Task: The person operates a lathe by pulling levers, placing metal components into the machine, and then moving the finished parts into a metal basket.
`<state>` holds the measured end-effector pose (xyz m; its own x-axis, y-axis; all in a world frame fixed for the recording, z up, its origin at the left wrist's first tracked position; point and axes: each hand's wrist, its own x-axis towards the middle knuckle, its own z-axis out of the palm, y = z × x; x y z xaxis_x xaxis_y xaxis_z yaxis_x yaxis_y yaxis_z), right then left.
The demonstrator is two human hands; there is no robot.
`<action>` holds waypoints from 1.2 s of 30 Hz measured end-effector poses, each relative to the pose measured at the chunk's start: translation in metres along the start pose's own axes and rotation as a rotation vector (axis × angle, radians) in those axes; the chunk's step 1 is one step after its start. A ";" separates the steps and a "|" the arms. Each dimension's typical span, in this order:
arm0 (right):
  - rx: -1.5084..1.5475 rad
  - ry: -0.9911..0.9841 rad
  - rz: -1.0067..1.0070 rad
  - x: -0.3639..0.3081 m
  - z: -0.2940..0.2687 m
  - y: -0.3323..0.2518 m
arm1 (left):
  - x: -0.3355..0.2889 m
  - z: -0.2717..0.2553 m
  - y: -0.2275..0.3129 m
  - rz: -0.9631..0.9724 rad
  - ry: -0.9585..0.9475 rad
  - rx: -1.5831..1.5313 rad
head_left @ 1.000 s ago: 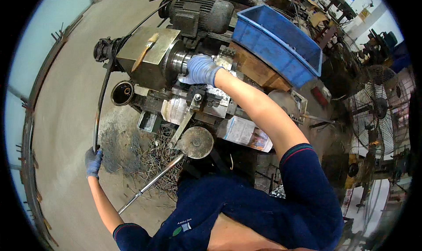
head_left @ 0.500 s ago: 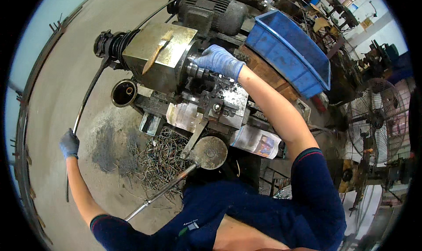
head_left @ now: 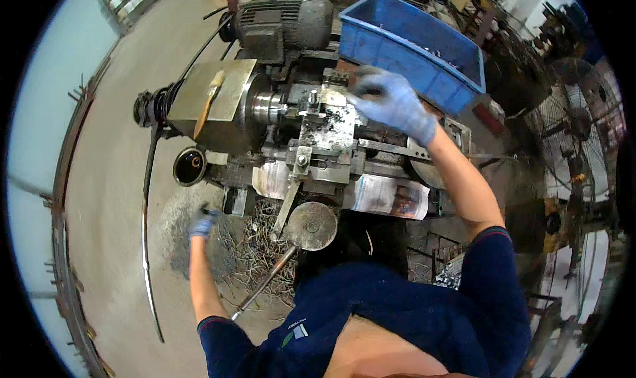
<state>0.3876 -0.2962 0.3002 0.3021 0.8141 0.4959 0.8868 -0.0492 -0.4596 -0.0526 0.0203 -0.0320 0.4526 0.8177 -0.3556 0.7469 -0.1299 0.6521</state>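
A small metal lathe stands in front of me, with a shiny chuck [head_left: 265, 108] at the side of its headstock box [head_left: 215, 93]. My right hand [head_left: 397, 106], in a blue-grey knit glove, is above the right end of the cross slide [head_left: 328, 129]. Its thumb and fingers are apart, with nothing seen between them. My left hand [head_left: 201, 223], in a similar glove, is in the air over the floor, smeared by motion. It is apart from the long lever rod [head_left: 145, 245]. A brush [head_left: 209, 103] lies on the headstock box.
A blue plastic bin [head_left: 411, 56] is behind the lathe at right, beside a dark motor [head_left: 285, 30]. A round metal disc [head_left: 310, 226] with a handle bar [head_left: 265, 285] is close to my body. Metal shavings [head_left: 265, 239] litter the floor. A fan [head_left: 576, 119] stands far right.
My left hand has let go of the lever rod and moved right. My right hand has left the chuck and moved right. The rod hangs more upright, and the view has shifted.
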 end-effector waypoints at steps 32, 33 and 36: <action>-0.919 -0.407 0.963 -0.382 -0.201 0.368 | -0.269 0.025 0.196 0.314 -0.478 0.413; -0.912 -0.425 0.951 -0.392 -0.203 0.371 | -0.264 0.036 0.185 0.285 -0.484 0.459; -0.852 -0.398 0.996 -0.442 -0.209 0.355 | -0.251 0.039 0.191 0.267 -0.495 0.531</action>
<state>0.6420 -0.7945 0.0721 0.9411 0.3274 -0.0848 0.3374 -0.9260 0.1694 -0.0048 -0.2311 0.1555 0.7219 0.3908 -0.5711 0.6586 -0.6414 0.3936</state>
